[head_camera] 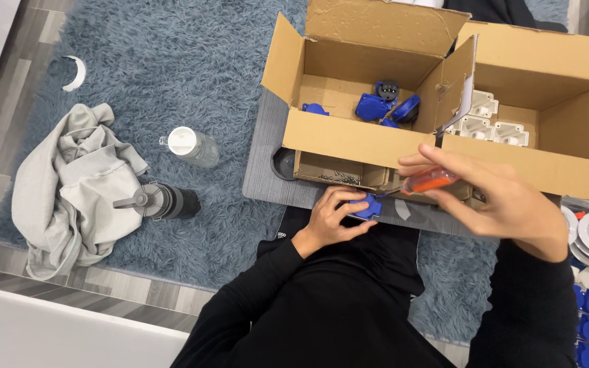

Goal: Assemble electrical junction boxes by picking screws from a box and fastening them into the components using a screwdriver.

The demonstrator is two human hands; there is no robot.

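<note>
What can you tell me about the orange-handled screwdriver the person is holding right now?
The screwdriver has a translucent orange handle, plastic by its look, and a thin dark metal shaft. It lies nearly level, tilted slightly down to the left. The right hand pinches the handle between fingers and thumb, hiding its rear end. The tip points at a blue plastic part that the left hand holds on the grey board, just in front of the cardboard box. Whether the tip touches the part is hard to tell.

I see a blue shag rug (192, 61) on the floor; a grey garment (76, 184) and two bottles (172, 174) at nine o'clock, a grey counter (267, 170) bearing cardboard boxes (444, 102) at one o'clock.
</note>
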